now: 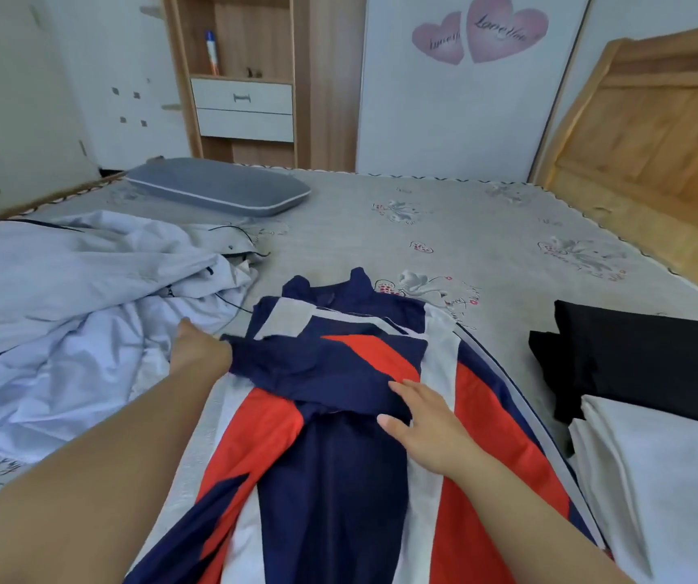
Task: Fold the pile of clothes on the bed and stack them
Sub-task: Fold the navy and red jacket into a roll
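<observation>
Nearest the camera, a navy, red and white striped jacket (338, 457) lies flat on the grey flower-printed bedspread (486, 229). On it the right hand (427, 423) presses with straight fingers on a folded-over navy sleeve, whose end the left hand (197, 351) grips. Right lie folded white (667, 469) and black garments (650, 360), left a crumpled pale blue jacket (64, 309). Farther off rests a grey pillow (216, 189).

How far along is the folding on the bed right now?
Done, it seems: a folded black garment and a folded white garment lie at the right. In hand: the navy, red and white jacket lies spread out, the left hand gripping its folded-over sleeve, the right hand flat on it. Left: the crumpled pale blue clothes, then stacking.
</observation>
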